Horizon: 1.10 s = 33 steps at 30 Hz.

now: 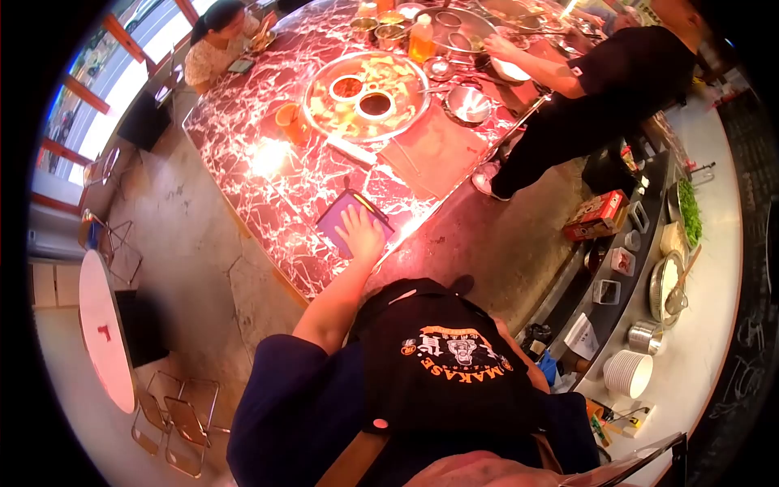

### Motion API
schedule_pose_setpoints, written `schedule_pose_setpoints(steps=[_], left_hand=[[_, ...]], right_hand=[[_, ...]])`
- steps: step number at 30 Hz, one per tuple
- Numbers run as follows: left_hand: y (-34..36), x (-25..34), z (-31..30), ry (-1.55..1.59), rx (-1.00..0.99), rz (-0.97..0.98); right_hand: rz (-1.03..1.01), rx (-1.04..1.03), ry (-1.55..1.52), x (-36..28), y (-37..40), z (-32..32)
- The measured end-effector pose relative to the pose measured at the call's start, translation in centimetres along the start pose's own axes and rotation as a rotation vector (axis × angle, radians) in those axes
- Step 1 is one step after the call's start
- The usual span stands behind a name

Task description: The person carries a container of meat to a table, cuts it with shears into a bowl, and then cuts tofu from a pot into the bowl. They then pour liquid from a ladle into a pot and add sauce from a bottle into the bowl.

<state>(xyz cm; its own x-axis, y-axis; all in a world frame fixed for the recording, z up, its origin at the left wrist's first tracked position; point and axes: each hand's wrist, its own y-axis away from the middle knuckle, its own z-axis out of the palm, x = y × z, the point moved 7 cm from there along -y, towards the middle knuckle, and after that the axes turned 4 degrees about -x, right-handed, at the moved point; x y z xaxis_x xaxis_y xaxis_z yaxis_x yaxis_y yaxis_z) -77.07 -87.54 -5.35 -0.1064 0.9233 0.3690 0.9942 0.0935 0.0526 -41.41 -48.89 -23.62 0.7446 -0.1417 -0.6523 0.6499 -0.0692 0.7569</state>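
My left hand (359,234) lies flat with fingers spread on a dark purple, flat rectangular thing (333,221), perhaps a notebook or a folded cloth, near the corner of the red marbled table (235,154). A thin yellow-green strip (367,206) shows along its upper edge. Only my right forearm (519,353) shows beside my black apron (454,357); the right hand is hidden. Beyond my left hand lie a reddish mat (434,154) and a white, long object (351,151).
A large round tray (323,77) of food pieces, an orange cup (290,122) and an orange-yellow bottle (421,39) stand on the table. A person in black (625,73) works at right; another sits (215,49) at far left. Stacked white bowls (627,373) line the right counter.
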Motion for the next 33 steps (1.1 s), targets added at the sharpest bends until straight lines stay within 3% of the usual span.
schedule_pose_setpoints(steps=[6, 8, 10, 13, 14, 17, 20, 21, 22, 24, 25, 27, 29, 30, 33], left_hand=[[-1.0, 1.3, 0.6, 0.03, 0.049, -0.069], [-1.1, 1.8, 0.6, 0.01, 0.053, -0.081], [-1.1, 2.0, 0.5, -0.048, 0.064, -0.094], [-1.4, 2.2, 0.2, -0.032, 0.055, -0.108], [-1.2, 1.9, 0.8, -0.059, 0.132, -0.084], [-1.5, 2.5, 0.2, -0.066, 0.122, -0.129], [-1.4, 2.5, 0.2, -0.039, 0.171, -0.111], [-1.6, 2.7, 0.1, -0.022, 0.18, -0.122], [-2.1, 2.4, 0.2, -0.016, 0.175, -0.156], [-2.4, 2.7, 0.1, -0.012, 0.184, -0.224], [-2.7, 3.2, 0.0, -0.013, 0.204, -0.256], [-3.4, 3.5, 0.8, 0.01, 0.21, -0.444], [-3.9, 4.9, 1.5, 0.01, 0.317, -0.615], [-4.1, 5.7, 1.9, 0.0, 0.322, -0.663], [-4.5, 6.4, 2.2, -0.07, 0.331, -0.746]], right_hand=[[-0.106, 0.016, -0.019, -9.1, 1.3, 1.7], [-0.196, 0.166, 0.311, -13.7, -2.3, 1.5], [-0.218, 0.111, 0.325, -19.2, -6.5, 2.7], [-0.569, 0.056, 0.527, -30.9, -12.3, 5.9], [-0.611, 0.013, 0.51, -34.3, -14.0, 7.1], [-0.643, -0.05, 0.52, -46.1, -16.4, 10.2], [-0.748, -0.163, 0.599, -53.1, -20.3, 12.0], [-0.955, -0.219, 0.691, -54.2, -21.1, 13.7], [-0.703, -0.439, 0.759, -52.7, -23.1, 15.8], [-0.892, -0.815, 1.236, -53.4, -19.2, 23.1], [-0.82, -0.87, 1.438, -54.6, -16.6, 24.7], [-0.86, -0.942, 1.576, -52.4, -17.6, 27.8], [-0.745, -0.865, 1.678, -49.5, -21.9, 30.0], [-0.736, -0.939, 1.699, -50.2, -21.8, 30.2], [-0.753, -0.872, 1.611, -49.9, -23.2, 31.0]])
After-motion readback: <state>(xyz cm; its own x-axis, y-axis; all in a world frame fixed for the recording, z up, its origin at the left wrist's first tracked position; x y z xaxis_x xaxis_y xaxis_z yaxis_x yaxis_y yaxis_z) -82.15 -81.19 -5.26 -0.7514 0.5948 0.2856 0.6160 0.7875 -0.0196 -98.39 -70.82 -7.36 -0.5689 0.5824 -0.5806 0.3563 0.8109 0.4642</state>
